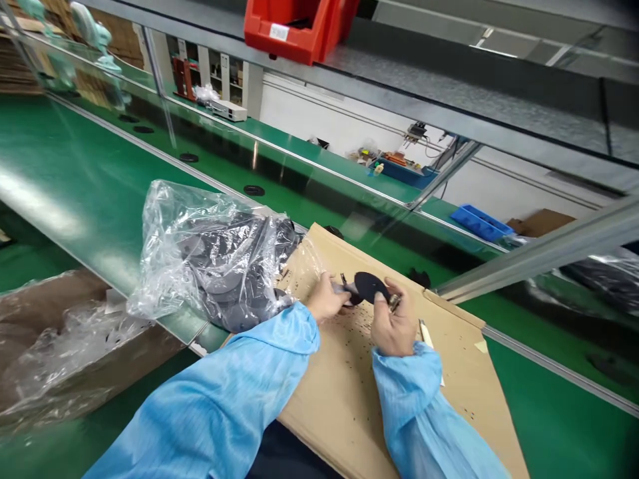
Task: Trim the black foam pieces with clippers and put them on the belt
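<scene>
A dark plastic part with a flat round black disc [368,285] is held up between my two hands over the cardboard sheet [339,392]. My left hand [325,299] pinches the greyish end of the part. My right hand [395,322] closes around the disc's right edge, thumb on its face. A small metallic object [394,303] shows between the right fingers; its kind is unclear. Small dark scraps lie scattered on the cardboard below. Beside my right wrist lies a slim pale-handled tool [426,334], partly covered by the sleeve.
Left of the cardboard sits a clear plastic bag [224,266] filled with dark parts. A cardboard box [74,346] with plastic wrap stands lower left. Several black discs [254,190] lie along the green bench. Overhead, a shelf [449,93] carries a red bin [299,30]; a metal post [539,249] slants at right.
</scene>
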A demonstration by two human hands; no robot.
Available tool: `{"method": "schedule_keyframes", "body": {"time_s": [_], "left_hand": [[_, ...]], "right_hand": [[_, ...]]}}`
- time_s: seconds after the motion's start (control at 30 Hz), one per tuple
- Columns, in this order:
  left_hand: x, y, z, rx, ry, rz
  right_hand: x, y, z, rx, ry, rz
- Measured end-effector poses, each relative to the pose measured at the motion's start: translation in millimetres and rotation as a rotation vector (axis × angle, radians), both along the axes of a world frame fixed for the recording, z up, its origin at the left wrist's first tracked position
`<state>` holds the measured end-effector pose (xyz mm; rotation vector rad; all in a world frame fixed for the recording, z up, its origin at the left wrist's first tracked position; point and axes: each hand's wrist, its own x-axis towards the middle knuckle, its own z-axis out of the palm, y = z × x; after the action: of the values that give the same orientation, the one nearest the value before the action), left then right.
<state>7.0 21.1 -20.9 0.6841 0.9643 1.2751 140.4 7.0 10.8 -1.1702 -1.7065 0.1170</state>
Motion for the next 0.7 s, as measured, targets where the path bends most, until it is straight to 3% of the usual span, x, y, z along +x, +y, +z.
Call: {"method": "schedule_keyframes", "body": {"time_s": [0.1, 0.2, 0.33, 0.43, 0.57, 0.7], "left_hand": [[1.0, -1.1, -6.4, 0.039, 0.074, -0.122], [3.7, -2.7, -6.8, 0.123, 0.122, -0.109], [3.7, -5.1, -1.8, 0.155, 0.156, -0.039], [2.1, -6.0, 1.5, 0.14, 0.159, -0.039], [1.2, -5.0, 2.0, 0.12, 0.026, -0.055], [1.3, -4.0, 0.3, 0.136, -0.073, -0.046]], "right_hand": [[29.8, -0.6, -28.0, -0.008, 0.313, -0.204], [38.4, -1.9, -43.4, -0.019, 0.392, -0.217], [33.8, -5.7, -43.3, -0.052, 0.357, -0.11], [31.0, -8.8, -40.0, -0.08, 0.369, -0.112], [30.2, -11.2, -38.7, -0.135, 0.339, -0.087], [29.2, -13.9, -36.7, -0.187, 0.261, 0.029]]}}
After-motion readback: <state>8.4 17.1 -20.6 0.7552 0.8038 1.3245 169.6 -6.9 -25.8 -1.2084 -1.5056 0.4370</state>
